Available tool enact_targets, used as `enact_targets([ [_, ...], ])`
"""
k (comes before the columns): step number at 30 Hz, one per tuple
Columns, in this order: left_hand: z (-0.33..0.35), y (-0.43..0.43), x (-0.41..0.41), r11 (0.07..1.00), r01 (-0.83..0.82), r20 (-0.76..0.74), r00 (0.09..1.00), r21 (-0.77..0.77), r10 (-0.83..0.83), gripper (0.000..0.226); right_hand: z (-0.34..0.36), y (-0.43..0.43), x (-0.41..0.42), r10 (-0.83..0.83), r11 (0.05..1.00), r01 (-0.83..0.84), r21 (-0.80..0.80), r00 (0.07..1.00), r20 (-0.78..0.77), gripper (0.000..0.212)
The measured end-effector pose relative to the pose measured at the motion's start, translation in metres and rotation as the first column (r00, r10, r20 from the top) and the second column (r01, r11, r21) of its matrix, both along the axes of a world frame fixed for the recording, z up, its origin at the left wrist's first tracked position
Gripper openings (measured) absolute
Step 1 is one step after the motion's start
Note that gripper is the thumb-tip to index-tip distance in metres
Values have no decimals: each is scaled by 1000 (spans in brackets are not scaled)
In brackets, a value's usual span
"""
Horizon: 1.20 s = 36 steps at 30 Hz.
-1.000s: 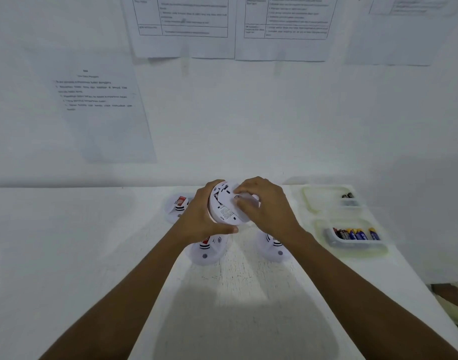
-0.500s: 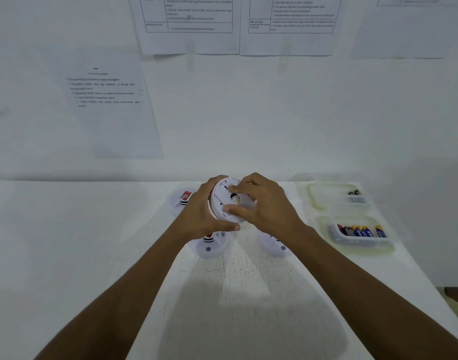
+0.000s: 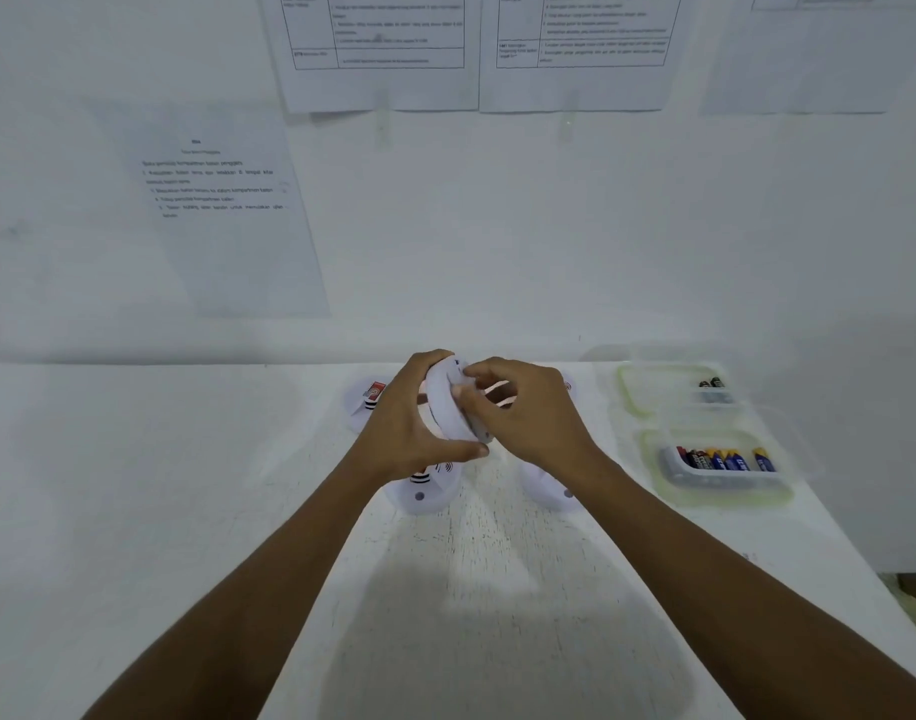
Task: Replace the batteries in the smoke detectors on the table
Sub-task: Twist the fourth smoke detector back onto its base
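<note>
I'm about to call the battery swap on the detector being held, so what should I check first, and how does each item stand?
1. Left hand gripping the white round plastic smoke detector, held on edge: ok.
2. Right hand fingers on the detector's back face: ok.
3. Battery cover open: cannot tell, the fingers hide it.
4. Blue and black batteries stocked in the near clear plastic tray: ok.
5. Room left in the far clear plastic tray: ok.
</note>
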State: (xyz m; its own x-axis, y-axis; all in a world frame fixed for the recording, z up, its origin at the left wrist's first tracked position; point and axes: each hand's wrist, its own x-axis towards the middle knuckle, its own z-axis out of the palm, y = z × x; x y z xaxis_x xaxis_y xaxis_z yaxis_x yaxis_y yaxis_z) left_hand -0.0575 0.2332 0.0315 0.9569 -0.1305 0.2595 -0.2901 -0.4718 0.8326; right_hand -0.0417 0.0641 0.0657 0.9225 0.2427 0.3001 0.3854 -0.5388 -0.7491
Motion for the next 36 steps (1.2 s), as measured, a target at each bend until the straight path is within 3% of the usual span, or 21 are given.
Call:
enact_targets([
  [7,8,-2,1,999,-35,50,998,38,33,88,8,-1,-6,81,996,-75,57,991,-109,53],
  [11,11,-4,-4,995,-80,8,997,55,80,90,13,-6,-1,88,993,-74,90,983,-161,57],
  [19,15,10,-6,988,32,-117,992,-149,-50,69,8,-27,19,160,933,-61,356,953,-256,33],
  [24,16,5,-8,982,-44,-56,998,-185,34,59,1,-28,12,231,828,-19,561,922,-311,25],
  [29,8,4,-6,932,-111,-123,990,-345,73,53,-19,-25,3,212,845,-53,532,946,-243,22],
  [36,13,6,-7,956,26,-140,988,-294,-69,58,-17,-33,13,246,848,-114,518,950,-193,28],
])
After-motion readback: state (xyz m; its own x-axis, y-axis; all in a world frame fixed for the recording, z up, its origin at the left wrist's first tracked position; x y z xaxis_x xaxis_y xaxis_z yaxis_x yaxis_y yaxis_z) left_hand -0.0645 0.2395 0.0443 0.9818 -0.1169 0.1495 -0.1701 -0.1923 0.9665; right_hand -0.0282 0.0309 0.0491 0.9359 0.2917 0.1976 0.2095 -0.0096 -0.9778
